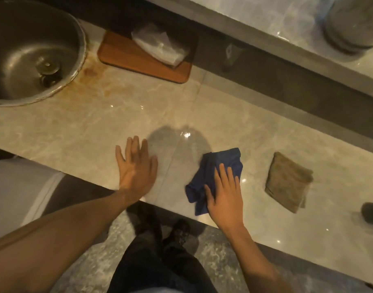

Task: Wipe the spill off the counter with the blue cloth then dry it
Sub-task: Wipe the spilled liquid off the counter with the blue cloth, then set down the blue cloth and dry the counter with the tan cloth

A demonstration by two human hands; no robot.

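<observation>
A crumpled blue cloth (215, 172) lies on the beige marble counter (86, 132) near its front edge. My right hand (224, 195) presses flat on the cloth's near right part, fingers spread. Just left of the cloth and a little farther back spreads a wet, darker patch, the spill (179, 144), with a bright glint on it. My left hand (137, 166) rests flat on the counter at the spill's left side, fingers apart, holding nothing. A folded tan cloth (287, 182) lies to the right of the blue one.
A round steel sink (27, 51) sits at the far left, with rusty stains on the counter beside it. A wooden board (143, 60) carrying a clear plastic bag stands at the back. A dark object (371, 212) lies at the right edge. A raised ledge (287, 28) runs behind.
</observation>
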